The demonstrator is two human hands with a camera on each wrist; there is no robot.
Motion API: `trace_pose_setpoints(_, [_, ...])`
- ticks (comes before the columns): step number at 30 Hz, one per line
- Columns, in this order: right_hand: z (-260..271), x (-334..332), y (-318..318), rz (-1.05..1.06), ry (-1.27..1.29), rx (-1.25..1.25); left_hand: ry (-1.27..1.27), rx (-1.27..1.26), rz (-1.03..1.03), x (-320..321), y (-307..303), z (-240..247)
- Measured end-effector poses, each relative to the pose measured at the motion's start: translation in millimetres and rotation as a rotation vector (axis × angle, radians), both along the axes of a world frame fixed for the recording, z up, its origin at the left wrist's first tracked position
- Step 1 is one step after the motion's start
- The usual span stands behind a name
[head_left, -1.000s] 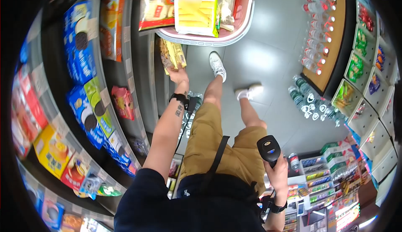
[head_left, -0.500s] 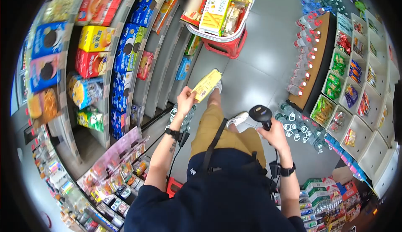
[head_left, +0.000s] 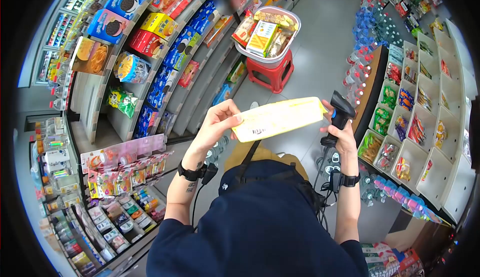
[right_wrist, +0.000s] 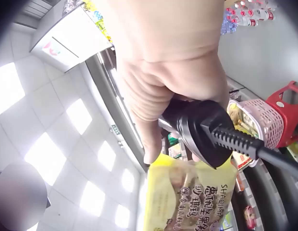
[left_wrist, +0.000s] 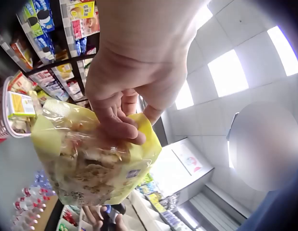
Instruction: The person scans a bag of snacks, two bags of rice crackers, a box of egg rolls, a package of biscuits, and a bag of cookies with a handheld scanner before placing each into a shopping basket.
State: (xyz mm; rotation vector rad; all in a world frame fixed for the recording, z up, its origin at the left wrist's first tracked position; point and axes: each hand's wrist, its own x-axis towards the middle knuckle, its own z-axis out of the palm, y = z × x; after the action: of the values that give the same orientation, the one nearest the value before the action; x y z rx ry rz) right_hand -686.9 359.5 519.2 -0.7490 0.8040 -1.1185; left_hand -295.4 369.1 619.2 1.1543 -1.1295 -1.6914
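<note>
A yellow bag of sachima (head_left: 280, 119) is held up in front of the torso, its long side running left to right. My left hand (head_left: 220, 122) pinches its left end between thumb and fingers; clear film shows pieces inside in the left wrist view. My right hand (head_left: 344, 136) grips a black barcode scanner (head_left: 343, 108) by its handle, its cable (right_wrist: 279, 161) trailing away. The right fingertips are right at the bag's other end, and the right wrist view shows printed lettering on the bag.
A pink basket (right_wrist: 269, 122) full of packaged snacks stands on a red stool (head_left: 272, 77) ahead. Shelves with blue cookie boxes (head_left: 161, 82) line the left. On the right are water bottles (head_left: 356, 74) and white bins (head_left: 410, 159) of small snacks.
The bag has come up from low beside the shelf to chest height, turned sideways. The right hand with the scanner has risen to the bag's right end. The basket now appears farther off.
</note>
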Motion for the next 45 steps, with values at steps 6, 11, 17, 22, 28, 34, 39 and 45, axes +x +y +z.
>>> trace_pose_setpoints(6, [9, 1, 12, 0.071, -0.027, -0.086, 0.221, 0.087, -0.048, -19, 5, 7])
trace_pose_setpoints(11, [4, 4, 25, 0.014, 0.223, -0.091, 0.229, 0.179, 0.036, -29, 16, -20])
trace_pose_setpoints(17, [19, 3, 33, -0.047, 0.285, -0.056, 0.292, 0.007, 0.118, -40, 33, -28])
trace_pose_setpoints(22, [14, -5, 34, -0.079, 0.227, 0.031, -0.396, -0.439, -0.066, -20, 33, -68])
trace_pose_setpoints(28, [14, 5, 38, -0.076, 0.211, -0.002, 0.045, -0.249, 0.040, -55, 41, -64])
trace_pose_setpoints(34, [15, 8, 39, -0.165, 0.546, -0.103, -0.209, -0.423, 0.152, -43, 44, -68])
trace_pose_setpoints(39, [68, 20, 57, -0.155, 0.637, -0.012, -0.572, -0.774, 0.216, -26, 38, -59])
trace_pose_setpoints(45, [123, 92, 90, 0.614, 0.534, 0.025, -0.823, -0.996, 0.252, -12, 47, -62])
